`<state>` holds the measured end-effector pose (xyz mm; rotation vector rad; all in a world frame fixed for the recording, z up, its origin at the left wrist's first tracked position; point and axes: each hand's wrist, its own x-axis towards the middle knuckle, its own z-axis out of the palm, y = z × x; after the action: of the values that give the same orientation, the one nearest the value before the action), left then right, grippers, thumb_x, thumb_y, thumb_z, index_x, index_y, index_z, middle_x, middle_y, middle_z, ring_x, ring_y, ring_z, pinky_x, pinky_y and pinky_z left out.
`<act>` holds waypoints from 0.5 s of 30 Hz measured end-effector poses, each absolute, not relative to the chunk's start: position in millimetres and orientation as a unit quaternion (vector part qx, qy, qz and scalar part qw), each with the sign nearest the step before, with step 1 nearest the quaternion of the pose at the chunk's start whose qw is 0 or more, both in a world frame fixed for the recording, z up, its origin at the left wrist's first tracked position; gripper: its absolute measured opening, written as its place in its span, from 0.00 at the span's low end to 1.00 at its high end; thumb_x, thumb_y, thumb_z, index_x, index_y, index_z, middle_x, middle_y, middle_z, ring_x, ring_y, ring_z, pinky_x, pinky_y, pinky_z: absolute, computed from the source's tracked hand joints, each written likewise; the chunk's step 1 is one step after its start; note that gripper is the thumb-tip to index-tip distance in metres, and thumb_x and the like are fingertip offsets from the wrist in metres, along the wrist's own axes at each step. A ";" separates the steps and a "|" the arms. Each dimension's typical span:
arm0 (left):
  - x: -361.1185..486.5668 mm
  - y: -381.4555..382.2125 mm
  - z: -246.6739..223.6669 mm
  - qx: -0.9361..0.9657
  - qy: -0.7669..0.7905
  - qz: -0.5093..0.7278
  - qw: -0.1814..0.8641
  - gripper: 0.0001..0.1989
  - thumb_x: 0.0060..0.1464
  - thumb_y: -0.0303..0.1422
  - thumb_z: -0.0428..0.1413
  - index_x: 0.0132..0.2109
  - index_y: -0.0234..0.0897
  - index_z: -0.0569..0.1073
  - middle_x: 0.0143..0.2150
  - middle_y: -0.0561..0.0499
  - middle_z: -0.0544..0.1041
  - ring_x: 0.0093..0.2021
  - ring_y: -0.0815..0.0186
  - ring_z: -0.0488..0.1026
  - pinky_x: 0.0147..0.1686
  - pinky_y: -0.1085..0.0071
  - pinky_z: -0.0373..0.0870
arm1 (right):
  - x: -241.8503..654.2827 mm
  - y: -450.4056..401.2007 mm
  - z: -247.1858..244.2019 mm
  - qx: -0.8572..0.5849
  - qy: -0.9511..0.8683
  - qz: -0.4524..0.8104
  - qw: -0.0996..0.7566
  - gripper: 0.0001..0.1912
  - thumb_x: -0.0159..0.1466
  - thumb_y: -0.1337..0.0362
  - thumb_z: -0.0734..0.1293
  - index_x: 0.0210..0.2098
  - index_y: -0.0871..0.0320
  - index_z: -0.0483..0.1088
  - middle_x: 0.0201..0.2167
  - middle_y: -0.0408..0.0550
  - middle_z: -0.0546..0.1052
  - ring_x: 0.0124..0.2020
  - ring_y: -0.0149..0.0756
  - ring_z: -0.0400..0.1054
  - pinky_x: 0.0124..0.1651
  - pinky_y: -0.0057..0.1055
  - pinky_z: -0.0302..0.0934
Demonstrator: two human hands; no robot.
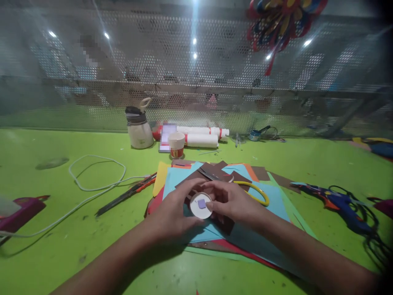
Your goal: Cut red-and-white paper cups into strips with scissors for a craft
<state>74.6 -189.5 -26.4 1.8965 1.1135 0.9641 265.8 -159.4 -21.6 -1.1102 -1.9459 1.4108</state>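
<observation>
Between my two hands is a small round white cup (197,211), its face toward me, with a small purple square (201,203) on it. My left hand (175,209) wraps round its left side, thumb at the lower edge. On the right side, my right hand (235,203) has its fingertips at the rim, close to the purple square. Beneath and behind the hands lies a stack of coloured paper (273,200), blue, brown, red, green and yellow. Scissors with yellow handles (262,196) rest on the stack, their blades partly behind my right hand.
Black scissors (123,197) and a white cable (92,200) lie left. A blue glue gun (340,207) with black cord is right. At the back stand a bottle (139,133), a paper cup (177,145), white rolls (201,141) and a tape roll (254,135). A purple tool (24,213) is far left.
</observation>
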 end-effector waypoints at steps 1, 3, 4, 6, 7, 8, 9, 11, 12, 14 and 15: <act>75.2 -190.2 -25.9 0.737 0.425 0.379 0.364 0.33 0.42 0.26 0.61 0.57 0.45 0.67 0.53 0.46 0.74 0.49 0.56 0.72 0.48 0.61 0.69 | 266.6 -160.2 -20.0 -0.406 -0.705 0.526 0.247 0.20 0.58 0.65 0.66 0.50 0.57 0.65 0.23 0.39 0.69 0.19 0.29 0.65 0.20 0.26 0.62; 75.6 -191.2 -24.9 0.741 0.415 0.386 0.361 0.31 0.43 0.26 0.61 0.57 0.44 0.67 0.53 0.46 0.73 0.50 0.57 0.71 0.49 0.61 0.69 | 266.8 -161.6 -16.6 -0.406 -0.691 0.540 0.257 0.20 0.57 0.65 0.66 0.49 0.58 0.65 0.24 0.39 0.69 0.21 0.28 0.65 0.20 0.24 0.61; 75.5 -191.6 -24.4 0.743 0.410 0.387 0.360 0.31 0.43 0.26 0.61 0.57 0.44 0.66 0.53 0.46 0.73 0.51 0.57 0.71 0.50 0.61 0.68 | 266.5 -162.2 -14.9 -0.408 -0.685 0.543 0.264 0.19 0.57 0.66 0.67 0.48 0.59 0.66 0.24 0.39 0.68 0.21 0.27 0.65 0.20 0.24 0.60; 75.0 -192.3 -23.3 0.746 0.403 0.385 0.364 0.32 0.44 0.25 0.61 0.57 0.45 0.65 0.54 0.47 0.72 0.52 0.58 0.70 0.52 0.60 0.67 | 265.6 -162.9 -12.2 -0.412 -0.680 0.541 0.274 0.18 0.57 0.67 0.67 0.47 0.60 0.67 0.23 0.38 0.67 0.21 0.26 0.64 0.21 0.23 0.59; 74.8 -192.5 -22.6 0.747 0.399 0.384 0.368 0.32 0.44 0.25 0.61 0.58 0.45 0.65 0.55 0.47 0.72 0.53 0.59 0.70 0.53 0.60 0.67 | 265.2 -163.2 -11.3 -0.415 -0.681 0.538 0.273 0.18 0.57 0.67 0.67 0.47 0.60 0.67 0.23 0.37 0.66 0.21 0.26 0.63 0.22 0.23 0.59; 74.7 -192.7 -22.0 0.748 0.397 0.382 0.371 0.33 0.44 0.25 0.61 0.58 0.44 0.64 0.54 0.47 0.71 0.53 0.59 0.70 0.53 0.60 0.67 | 265.1 -163.4 -10.6 -0.418 -0.686 0.533 0.267 0.18 0.58 0.67 0.67 0.48 0.60 0.67 0.23 0.37 0.67 0.21 0.26 0.63 0.22 0.23 0.59; 74.6 -192.7 -21.3 0.749 0.395 0.381 0.372 0.33 0.44 0.25 0.61 0.58 0.44 0.64 0.54 0.47 0.72 0.52 0.60 0.70 0.53 0.60 0.67 | 265.2 -163.8 -10.1 -0.425 -0.694 0.520 0.258 0.18 0.59 0.66 0.66 0.49 0.59 0.67 0.23 0.38 0.67 0.21 0.27 0.64 0.22 0.24 0.59; 74.7 -192.7 -20.6 0.752 0.395 0.375 0.370 0.32 0.45 0.25 0.61 0.58 0.43 0.64 0.53 0.47 0.72 0.52 0.60 0.70 0.52 0.61 0.67 | 266.1 -165.3 -9.0 -0.446 -0.723 0.471 0.236 0.18 0.60 0.66 0.65 0.50 0.58 0.67 0.24 0.39 0.70 0.23 0.30 0.66 0.24 0.27 0.60; 74.7 -192.5 -20.6 0.754 0.396 0.372 0.369 0.31 0.45 0.25 0.61 0.58 0.43 0.63 0.53 0.47 0.72 0.51 0.61 0.70 0.52 0.61 0.67 | 266.7 -166.6 -8.2 -0.458 -0.744 0.430 0.228 0.17 0.60 0.67 0.65 0.49 0.58 0.68 0.25 0.41 0.72 0.25 0.31 0.67 0.27 0.28 0.61; 74.6 -192.1 -21.5 0.754 0.398 0.367 0.372 0.32 0.46 0.25 0.60 0.58 0.44 0.62 0.52 0.47 0.73 0.51 0.61 0.71 0.52 0.61 0.67 | 268.0 -170.0 -6.2 -0.462 -0.798 0.313 0.225 0.12 0.59 0.69 0.66 0.44 0.58 0.71 0.31 0.46 0.75 0.32 0.35 0.69 0.34 0.32 0.62; 74.4 -191.8 -22.3 0.754 0.397 0.366 0.375 0.33 0.46 0.25 0.60 0.58 0.44 0.61 0.52 0.47 0.73 0.51 0.61 0.71 0.52 0.61 0.67 | 268.6 -171.9 -5.2 -0.449 -0.828 0.250 0.226 0.09 0.60 0.70 0.66 0.41 0.58 0.72 0.34 0.47 0.75 0.35 0.37 0.69 0.37 0.34 0.62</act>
<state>74.4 -191.8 -22.3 1.9288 1.0151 0.9370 268.6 -171.9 -5.2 -1.2379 -2.2824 0.6889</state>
